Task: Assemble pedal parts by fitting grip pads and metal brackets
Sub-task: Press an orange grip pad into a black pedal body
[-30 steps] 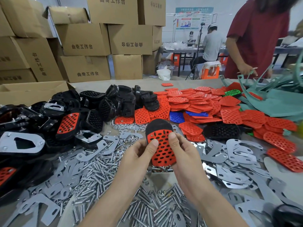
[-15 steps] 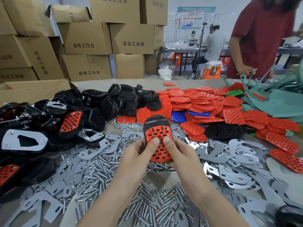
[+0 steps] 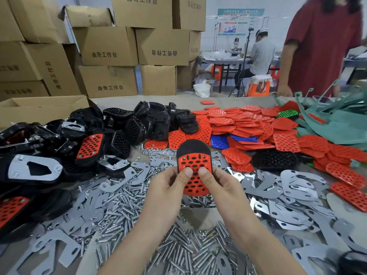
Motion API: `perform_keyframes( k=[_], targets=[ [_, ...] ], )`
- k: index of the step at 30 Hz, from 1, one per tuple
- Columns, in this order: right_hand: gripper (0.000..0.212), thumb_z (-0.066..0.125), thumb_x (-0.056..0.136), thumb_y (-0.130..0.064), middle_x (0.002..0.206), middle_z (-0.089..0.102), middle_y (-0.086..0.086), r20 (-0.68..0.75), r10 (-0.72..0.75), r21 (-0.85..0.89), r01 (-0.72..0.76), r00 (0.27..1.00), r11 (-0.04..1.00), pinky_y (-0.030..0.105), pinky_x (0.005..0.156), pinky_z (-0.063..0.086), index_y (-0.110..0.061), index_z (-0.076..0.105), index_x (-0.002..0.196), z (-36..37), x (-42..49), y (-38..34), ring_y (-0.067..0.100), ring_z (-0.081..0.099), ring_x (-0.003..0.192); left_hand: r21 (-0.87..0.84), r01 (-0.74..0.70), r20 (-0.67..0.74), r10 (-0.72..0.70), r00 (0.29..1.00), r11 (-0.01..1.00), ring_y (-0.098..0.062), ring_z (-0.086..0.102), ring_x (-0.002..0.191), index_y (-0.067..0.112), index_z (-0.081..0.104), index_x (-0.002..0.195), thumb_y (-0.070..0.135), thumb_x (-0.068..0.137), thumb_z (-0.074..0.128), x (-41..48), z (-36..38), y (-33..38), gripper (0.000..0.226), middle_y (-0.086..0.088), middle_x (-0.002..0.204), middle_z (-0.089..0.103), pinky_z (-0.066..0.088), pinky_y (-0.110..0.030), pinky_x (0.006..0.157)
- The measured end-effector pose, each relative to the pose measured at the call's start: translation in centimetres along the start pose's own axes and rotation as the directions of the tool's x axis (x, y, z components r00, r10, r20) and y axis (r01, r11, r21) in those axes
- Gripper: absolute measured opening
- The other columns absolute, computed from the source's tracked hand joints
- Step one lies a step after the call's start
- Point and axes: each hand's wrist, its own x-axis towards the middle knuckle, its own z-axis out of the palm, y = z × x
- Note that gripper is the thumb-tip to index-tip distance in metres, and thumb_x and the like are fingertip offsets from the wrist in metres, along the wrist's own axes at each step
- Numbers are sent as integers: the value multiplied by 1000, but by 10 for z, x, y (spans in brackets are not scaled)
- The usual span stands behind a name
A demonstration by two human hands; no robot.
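Observation:
At the middle of the view I hold a black pedal body (image 3: 193, 148) with a red perforated grip pad (image 3: 195, 162) lying on its face. My left hand (image 3: 169, 184) grips the pedal's left side, thumb pressing on the pad. My right hand (image 3: 222, 185) grips the right side, its thumb pressing beside the other. The pad's lower end hangs below my thumbs. Grey metal brackets (image 3: 294, 187) lie heaped to the right, and loose bolts (image 3: 123, 207) cover the table beneath my hands.
Black pedal bodies (image 3: 143, 124) pile up at the left, some with pads or brackets fitted. A heap of red pads (image 3: 248, 124) lies behind, with a few blue ones. Green plastic parts (image 3: 337, 124) sit far right. A person in red (image 3: 321, 46) stands at the far edge. Cardboard boxes (image 3: 107, 46) are stacked behind.
Both thumbs have slid up the red pad and now press side by side near its upper half. The pedal is tilted more toward me.

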Motion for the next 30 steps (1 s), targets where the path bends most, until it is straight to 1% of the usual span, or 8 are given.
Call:
perform_keyframes(
  k=[3,9,12,14,17,24,27,30],
  targets=[
    [39,66,89,-46,103,80,6,-30,6,26,-5,1000,1000,20,80,57,-15,77,110,-1,1,2,18,76,99,-45,-22,21,23,1000,999,-13,75,87,22,74,102,51,84,60,-1,1,1,37,4,91,79,57,-19,71],
    [37,72,81,-44,106,80,10,-77,103,266,-79,992,961,24,80,57,-14,80,101,-1,4,2,17,76,93,-85,33,127,-22,992,996,-9,73,93,24,66,113,54,75,66,-3,8,-3,48,9,101,77,54,-20,75],
    [36,75,80,-40,105,79,12,-43,175,403,-143,984,904,24,70,58,-10,80,99,-3,4,-3,16,75,87,-76,10,147,1,989,997,-3,72,90,26,67,112,52,77,68,-5,10,-2,43,12,101,77,53,-15,76],
    [46,76,78,-44,113,78,14,6,202,409,-187,979,893,32,81,61,-7,80,106,-4,4,-5,22,74,98,-93,-21,131,34,991,995,0,71,83,32,70,106,53,80,67,-6,9,-1,34,11,98,77,50,-11,70],
    [48,74,81,-46,120,75,18,84,214,403,-230,973,886,42,98,59,-9,80,111,-4,3,-6,30,72,112,-84,-23,144,35,989,996,-8,73,90,43,71,102,64,82,67,-6,7,0,29,7,100,77,55,-18,75],
    [49,75,85,-33,123,73,20,149,196,489,-245,969,837,47,96,58,-3,71,124,-9,3,-8,30,72,108,-186,37,111,-17,994,982,-19,72,104,34,74,106,86,67,64,-4,5,-5,66,-2,110,76,50,-33,84],
    [56,77,79,-30,123,74,19,124,199,518,-234,972,822,36,82,64,-2,67,128,-7,4,-8,27,74,106,-229,59,93,-39,995,972,-19,70,113,34,74,113,83,71,64,-4,5,-5,65,0,117,75,48,-42,101],
    [42,77,77,-28,117,76,17,141,191,540,-237,971,807,27,76,61,-5,76,113,-5,3,-8,23,77,99,-262,50,84,-29,996,964,-17,69,115,36,77,108,73,76,60,-3,5,-3,52,0,117,76,45,-39,103]
  ],
)
